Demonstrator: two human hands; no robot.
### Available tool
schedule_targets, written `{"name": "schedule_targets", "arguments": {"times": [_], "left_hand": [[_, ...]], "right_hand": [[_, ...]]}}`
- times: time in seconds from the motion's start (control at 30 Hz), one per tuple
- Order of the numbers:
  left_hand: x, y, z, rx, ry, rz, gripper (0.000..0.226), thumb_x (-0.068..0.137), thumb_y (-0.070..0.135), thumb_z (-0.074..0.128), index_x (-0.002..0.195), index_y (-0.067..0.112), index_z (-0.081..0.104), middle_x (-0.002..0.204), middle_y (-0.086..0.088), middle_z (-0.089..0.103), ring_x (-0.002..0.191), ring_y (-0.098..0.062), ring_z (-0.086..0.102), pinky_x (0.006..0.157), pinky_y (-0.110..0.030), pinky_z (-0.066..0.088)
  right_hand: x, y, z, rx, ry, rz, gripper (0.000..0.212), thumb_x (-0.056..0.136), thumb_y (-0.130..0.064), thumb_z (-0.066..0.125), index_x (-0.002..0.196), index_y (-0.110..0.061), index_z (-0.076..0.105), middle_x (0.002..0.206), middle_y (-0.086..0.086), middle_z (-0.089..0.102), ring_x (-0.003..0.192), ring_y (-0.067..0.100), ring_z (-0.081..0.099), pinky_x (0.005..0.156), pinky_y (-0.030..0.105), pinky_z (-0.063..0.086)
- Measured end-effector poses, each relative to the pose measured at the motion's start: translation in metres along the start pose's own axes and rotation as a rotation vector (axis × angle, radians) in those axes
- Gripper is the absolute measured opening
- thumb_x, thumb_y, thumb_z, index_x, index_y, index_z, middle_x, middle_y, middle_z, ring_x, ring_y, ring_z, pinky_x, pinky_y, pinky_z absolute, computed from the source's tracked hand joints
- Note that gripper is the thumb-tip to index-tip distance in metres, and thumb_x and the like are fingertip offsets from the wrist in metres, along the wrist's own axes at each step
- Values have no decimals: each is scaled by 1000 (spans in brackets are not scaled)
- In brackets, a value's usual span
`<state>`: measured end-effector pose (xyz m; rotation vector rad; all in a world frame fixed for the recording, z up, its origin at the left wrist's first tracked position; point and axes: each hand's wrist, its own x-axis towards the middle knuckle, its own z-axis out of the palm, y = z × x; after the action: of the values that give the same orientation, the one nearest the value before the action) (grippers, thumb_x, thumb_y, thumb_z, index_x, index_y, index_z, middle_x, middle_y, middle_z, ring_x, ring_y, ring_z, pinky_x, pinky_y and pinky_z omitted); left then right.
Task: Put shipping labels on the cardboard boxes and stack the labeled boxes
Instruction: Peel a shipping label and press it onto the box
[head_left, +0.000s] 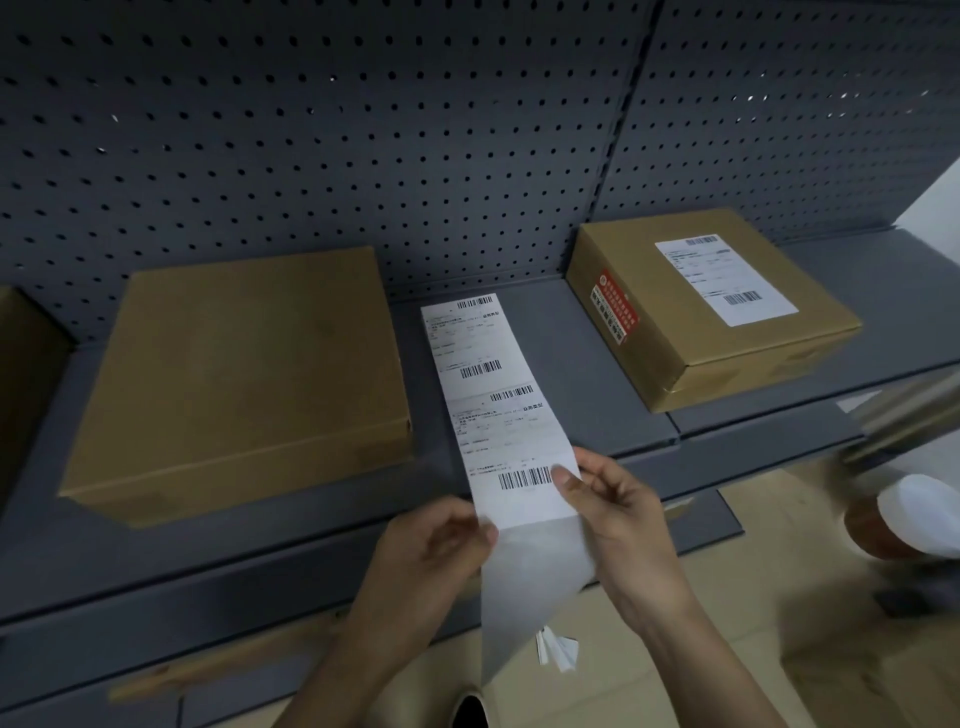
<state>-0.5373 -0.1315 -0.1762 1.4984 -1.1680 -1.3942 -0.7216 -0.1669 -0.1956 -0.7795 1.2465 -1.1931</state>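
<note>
Grey shelf (571, 374) w/ pegboard (311, 130): left hand (436, 545), right hand (618, 514) pinch paper label strip (483, 395).

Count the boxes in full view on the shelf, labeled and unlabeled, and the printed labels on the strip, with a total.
Unlabeled box: 1
Labeled box: 1
Printed labels on the strip: 2
Total: 4

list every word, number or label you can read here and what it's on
Nothing can be quoted.
Label strip: barcodes and print, too blurred to read.
White label on the right box: too small to read.
Red sticker on that box's edge: characters, too blurred.
Left box: no print visible.
</note>
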Motion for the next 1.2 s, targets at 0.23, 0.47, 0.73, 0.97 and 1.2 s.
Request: {"name": "schedule_targets", "arguments": {"times": [0.23,0.47,0.73,0.97,1.2], "left_hand": [[-2,4,-8,2,8,82,13,87,1,68,78,11,68,77,-9,72,70,-7,62,69,-24,51],[-1,6,-14,-1,57,134,22,85,-2,68,74,16,70,72,-11,69,63,-9,56,64,-21,44],[1,7,-19,73,75,234,32,84,-7,66,81,25,73,72,2,72,66,-2,60,64,-16,45],[2,6,-24,144,63,242,18,87,7,69,82,23,74,75,9,73,72,-5,65,69,-18,47],[-6,4,-28,371,84,277,38,90,19,66,108,51,59,81,14,68,79,2,64,75,-6,42]], "right_hand": [[1,-6,7,-90,38,-77,27,87,-8,72,114,-8,68,86,13,76,76,15,72,68,26,55],[-12,-13,18,-790,-18,-529,22,84,-22,79,101,-33,71,114,-16,57,112,-5,54,92,4,37],[-18,-14,37,-954,-314,-654,26,90,-43,63,106,-25,73,107,-20,63,104,6,61,88,31,51],[-16,-17,39,-874,-357,-597,25,93,-37,62,106,-20,76,100,-16,68,97,7,66,83,32,55],[-16,-22,42,-776,-232,-495,8,90,-14,72,87,-21,76,86,-14,71,85,7,68,73,16,50]]}}
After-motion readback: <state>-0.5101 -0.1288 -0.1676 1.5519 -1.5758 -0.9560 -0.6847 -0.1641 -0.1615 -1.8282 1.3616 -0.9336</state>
